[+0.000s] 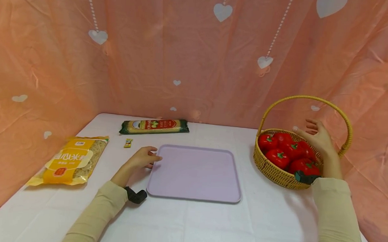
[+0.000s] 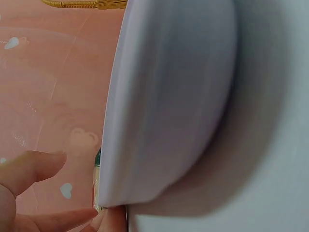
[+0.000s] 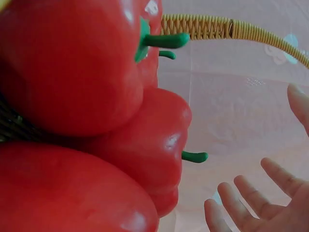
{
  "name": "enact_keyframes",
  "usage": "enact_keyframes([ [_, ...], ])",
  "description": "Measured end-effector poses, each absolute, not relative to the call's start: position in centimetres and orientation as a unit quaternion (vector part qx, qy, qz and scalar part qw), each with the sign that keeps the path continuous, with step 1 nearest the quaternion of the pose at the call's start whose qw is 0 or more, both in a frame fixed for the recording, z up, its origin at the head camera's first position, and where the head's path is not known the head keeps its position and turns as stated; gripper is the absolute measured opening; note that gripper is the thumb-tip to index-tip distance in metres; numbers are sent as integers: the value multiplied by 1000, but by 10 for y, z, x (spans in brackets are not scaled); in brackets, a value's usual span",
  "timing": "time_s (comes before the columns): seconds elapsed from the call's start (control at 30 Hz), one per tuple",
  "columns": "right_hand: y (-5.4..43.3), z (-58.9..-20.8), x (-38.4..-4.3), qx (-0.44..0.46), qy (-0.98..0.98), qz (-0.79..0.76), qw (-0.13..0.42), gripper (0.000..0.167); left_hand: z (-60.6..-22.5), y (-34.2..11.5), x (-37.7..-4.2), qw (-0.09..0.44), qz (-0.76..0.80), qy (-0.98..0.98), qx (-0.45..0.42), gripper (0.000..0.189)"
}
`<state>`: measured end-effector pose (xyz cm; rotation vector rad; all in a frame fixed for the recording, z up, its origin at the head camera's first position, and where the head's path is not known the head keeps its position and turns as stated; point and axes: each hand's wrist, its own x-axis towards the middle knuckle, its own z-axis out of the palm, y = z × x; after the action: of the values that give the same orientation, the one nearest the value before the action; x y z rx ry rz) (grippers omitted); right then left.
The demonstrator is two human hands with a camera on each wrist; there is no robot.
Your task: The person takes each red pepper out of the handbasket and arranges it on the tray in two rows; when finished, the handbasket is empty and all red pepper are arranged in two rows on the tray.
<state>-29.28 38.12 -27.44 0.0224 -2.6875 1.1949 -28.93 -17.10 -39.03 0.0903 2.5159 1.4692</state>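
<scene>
A wicker basket [image 1: 273, 171] at the right of the table holds several red bell peppers [image 1: 278, 158] with green stems. Over the basket, below its arched handle [image 1: 307, 97], my right hand [image 1: 317, 137] hovers with fingers spread and nothing held. In the right wrist view, the fingers [image 3: 251, 208] stand apart from a pepper [image 3: 154, 145]. My left hand [image 1: 144, 158] is at the left edge of the lilac tray [image 1: 195, 173], thumb and fingers apart. The left wrist view shows its fingertips right at the corner of the tray [image 2: 130, 145].
Left of the tray lies a yellow bag of macaroni-like food [image 1: 70, 160]. A green-ended long packet [image 1: 154, 126] lies at the back, with a small yellow wrapped piece [image 1: 128, 143] in front of it. A pink curtain [image 1: 190, 56] with hearts hangs behind the white-covered table [image 1: 209, 222].
</scene>
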Motion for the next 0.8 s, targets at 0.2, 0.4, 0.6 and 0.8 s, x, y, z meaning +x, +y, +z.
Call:
enact_keyframes([
  [0.2, 387, -277, -299, 9, -907, 412, 81, 85, -395, -170, -291, 96, 494, 863, 36, 53],
  [0.4, 414, -302, -323, 1, -899, 434, 64, 80, -400, -170, -291, 70, 507, 857, 57, 47],
  [0.6, 418, -310, -326, 15, -892, 449, 51, 79, -404, -170, -291, 57, 509, 857, 52, 43],
  [0.8, 397, -296, -306, 36, -900, 433, 9, 77, -407, -171, -292, 43, 512, 856, 56, 42],
])
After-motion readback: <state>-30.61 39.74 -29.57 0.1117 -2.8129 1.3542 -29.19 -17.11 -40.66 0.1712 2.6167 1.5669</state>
